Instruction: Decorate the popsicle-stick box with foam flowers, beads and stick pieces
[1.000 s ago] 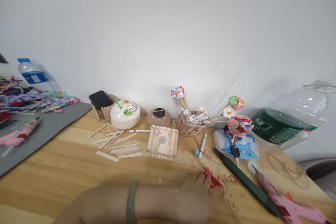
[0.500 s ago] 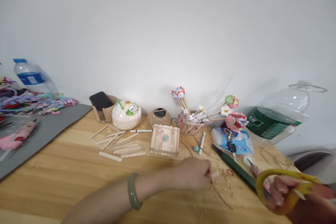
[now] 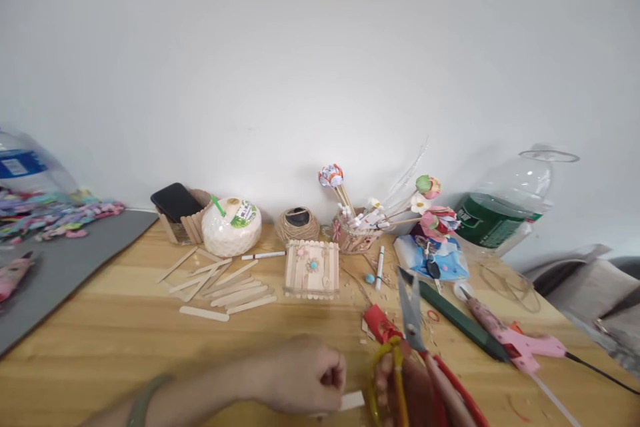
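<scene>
My left hand (image 3: 307, 377) is closed just over the front of the table, a jade-green bangle (image 3: 147, 400) on its wrist. A short pale flat strip (image 3: 352, 401) sticks out beneath its fingers; its exact kind is unclear. My right hand (image 3: 413, 390) grips scissors (image 3: 412, 320) with yellow and red handles, their blades apart and pointing away from me. A small red object (image 3: 380, 322) lies by the blades, partly covered by the scissors. Beyond my hands stands a craft-stick box (image 3: 311, 280) decorated with small flowers.
Loose craft sticks (image 3: 235, 292) lie left of the box. Behind are a coconut (image 3: 231, 230), twine (image 3: 285, 227) and paper flowers (image 3: 437, 221). A dark green cutter-like tool (image 3: 463, 320) and a pink glue gun (image 3: 523, 343) with a cord lie right, among scraps.
My left hand has drawn back left and nearer with the pale strip. The scissors have come in from the right, with their blades now visible. The view has shifted slightly right.
</scene>
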Demonstrator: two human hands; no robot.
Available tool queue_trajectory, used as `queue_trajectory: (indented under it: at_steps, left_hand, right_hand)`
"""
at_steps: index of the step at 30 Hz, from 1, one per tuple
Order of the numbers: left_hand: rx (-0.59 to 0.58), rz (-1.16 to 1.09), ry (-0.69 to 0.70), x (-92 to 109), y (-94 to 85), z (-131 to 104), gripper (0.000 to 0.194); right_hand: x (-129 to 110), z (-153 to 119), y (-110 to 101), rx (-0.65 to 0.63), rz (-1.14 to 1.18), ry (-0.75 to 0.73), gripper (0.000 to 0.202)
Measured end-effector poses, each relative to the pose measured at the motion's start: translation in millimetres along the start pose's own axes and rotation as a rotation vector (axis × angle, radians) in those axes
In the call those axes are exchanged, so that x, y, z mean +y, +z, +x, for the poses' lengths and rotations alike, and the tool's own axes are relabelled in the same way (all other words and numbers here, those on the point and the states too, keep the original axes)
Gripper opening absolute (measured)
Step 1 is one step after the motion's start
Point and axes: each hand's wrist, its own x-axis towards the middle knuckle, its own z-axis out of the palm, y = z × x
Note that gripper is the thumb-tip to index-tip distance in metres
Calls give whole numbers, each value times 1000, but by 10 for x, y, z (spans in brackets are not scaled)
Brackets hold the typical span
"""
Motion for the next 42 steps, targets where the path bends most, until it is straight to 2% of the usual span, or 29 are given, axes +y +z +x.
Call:
queue_trajectory:
  at_steps: [2, 5, 9, 11, 14, 16, 18, 23, 26, 28, 32, 37, 40, 42]
  left_hand:
    - [-72, -55, -51, -41, -37, -67, 9]
    - [-52, -90, -69, -104, -62, -120, 8]
    - [-36, -128, -78, -177, -70, -144, 7]
    - [-51, -153, -88, -199, -78, -150, 6]
    - [-51, -177, -67, -225, -86, -148, 4]
    - [-46, -229, -56, -251, -73, -124, 2]
    - [-34, -372, -70, -285, -43, -77, 3]
    - [116, -733, -22, -327, 15, 51, 17]
    - [209, -829, 41, -267, -10, 73, 33]
    - [236, -853, 90, -197, -34, 77, 35]
    - [272, -897, 133, -43, -19, 121, 20]
    - [316, -1015, 163, 98, 28, 196, 24]
    - [432, -975, 238, 177, -155, 131, 24]
    - [646, -920, 334, 228, -372, 42, 18]
  right_hand:
    - [63, 134, 27, -57, 52, 32, 47]
    - [60, 305, 17, -39, 66, -49, 41]
    - [-146, 451, -103, 50, -119, -118, 49]
    - [-314, 479, -158, 126, -210, -215, 48]
    - [-526, 461, -164, 162, -232, -262, 41]
    - [-573, 427, -108, 166, -231, -282, 38]
    - [-530, 401, -24, 159, -232, -293, 36]
    - [-323, 395, 134, 146, -290, -360, 29]
    - [-335, 366, 174, 251, -417, -487, 28]
    - [-395, 340, 200, 283, -561, -563, 30]
    - [-499, 356, 255, 218, -735, -622, 34]
    - [-567, 487, 361, 78, -799, -558, 35]
    - [-647, 542, 455, 17, -845, -508, 37]
    - [-706, 562, 495, 7, -857, -496, 39]
